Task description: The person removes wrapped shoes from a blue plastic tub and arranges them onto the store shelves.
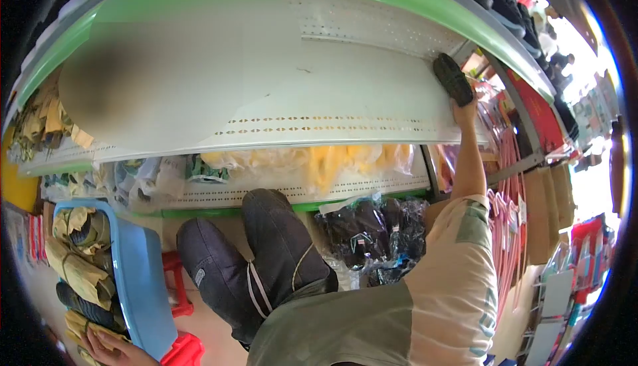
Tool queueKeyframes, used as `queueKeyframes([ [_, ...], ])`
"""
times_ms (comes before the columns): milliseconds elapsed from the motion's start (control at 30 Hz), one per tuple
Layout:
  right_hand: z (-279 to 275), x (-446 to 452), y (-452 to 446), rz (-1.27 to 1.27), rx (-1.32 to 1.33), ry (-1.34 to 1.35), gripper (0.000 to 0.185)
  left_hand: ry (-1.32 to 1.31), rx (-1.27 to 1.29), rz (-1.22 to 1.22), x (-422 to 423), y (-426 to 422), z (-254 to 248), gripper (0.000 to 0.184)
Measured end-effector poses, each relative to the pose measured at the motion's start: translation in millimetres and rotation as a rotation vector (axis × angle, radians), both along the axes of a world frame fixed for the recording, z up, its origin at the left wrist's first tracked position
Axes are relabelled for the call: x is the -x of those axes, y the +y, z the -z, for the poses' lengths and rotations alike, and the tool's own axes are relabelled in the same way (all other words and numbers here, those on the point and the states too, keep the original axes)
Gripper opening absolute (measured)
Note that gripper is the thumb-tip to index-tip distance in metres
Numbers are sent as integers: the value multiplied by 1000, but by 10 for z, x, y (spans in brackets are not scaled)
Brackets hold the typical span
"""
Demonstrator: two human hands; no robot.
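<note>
My right hand (pixel 467 105) is closed on the near end of a dark shoe (pixel 453 79), at the right end of the white shelf (pixel 345 87). The shoe's sole side seems to face up. At the lower left my left hand (pixel 109 349) lies against paper-wrapped shoes (pixel 82 276) in a blue bin (pixel 141 279); its fingers are spread over the brown paper. A dark shoe (pixel 86 305) lies unwrapped among them.
Below the shelf, bagged yellow items (pixel 325 160) fill a lower tier. Black items in clear plastic (pixel 372 233) sit by my knees. Red stools (pixel 183 349) stand beside the bin. Pink hangers (pixel 508 220) and cardboard (pixel 545 213) are at the right. Wrapped items (pixel 43 117) sit at the shelf's left end.
</note>
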State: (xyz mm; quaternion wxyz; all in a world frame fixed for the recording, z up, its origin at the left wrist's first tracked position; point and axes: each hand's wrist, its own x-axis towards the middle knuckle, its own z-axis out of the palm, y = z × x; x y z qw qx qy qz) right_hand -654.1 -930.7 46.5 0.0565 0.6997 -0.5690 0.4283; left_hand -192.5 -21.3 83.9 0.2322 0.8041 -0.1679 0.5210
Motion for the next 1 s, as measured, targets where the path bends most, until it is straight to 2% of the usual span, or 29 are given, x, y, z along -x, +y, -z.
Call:
queueKeyframes([
  [33, 76, 73, -94, -64, 40, 17, 93, 64, -54, -97, 13, 39, 31, 28],
  [67, 138, 5, -138, -140, 79, 30, 90, 48, -40, 3, 13, -28, -7, 27],
  [100, 8, -89, -33, -179, 171, 116, 84, 82, -38, 1, 47, -74, -26, 27],
  [167, -5, -79, -139, -65, 188, 257, 76, 140, 3, 31, 120, -200, -65, 27],
  [267, 119, -44, -442, 24, 91, 178, 97, 160, 106, 77, 192, -425, -115, 23],
  [300, 135, -103, -495, 79, -22, 92, 103, 186, 145, 90, 214, -490, -124, 22],
  [433, -4, -357, -468, 44, -8, 83, 90, 215, 171, 105, 260, -426, -137, 20],
  [600, -157, -835, 10, -158, 28, -59, 76, 242, 206, 114, 354, -333, -228, 18],
  [733, -170, -1254, 947, -409, 6, -137, 67, 172, 232, 184, 323, -321, -209, 20],
  [833, -88, -1630, 1714, -682, 4, -42, 63, 182, 234, 238, 309, -322, -212, 20],
  [867, -77, -1836, 1992, -796, -96, -94, 62, 202, 229, 250, 322, -321, -212, 19],
  [900, -193, -2183, 2427, -929, -429, -389, 58, 221, 223, 261, 334, -311, -205, 18],
  [933, -310, -2528, 2861, -958, -730, -734, 60, 236, 202, 271, 352, -294, -191, 19],
  [1000, -494, -3100, 3774, -1178, -753, -689, 62, 271, 163, 289, 442, -286, -138, 19],
])
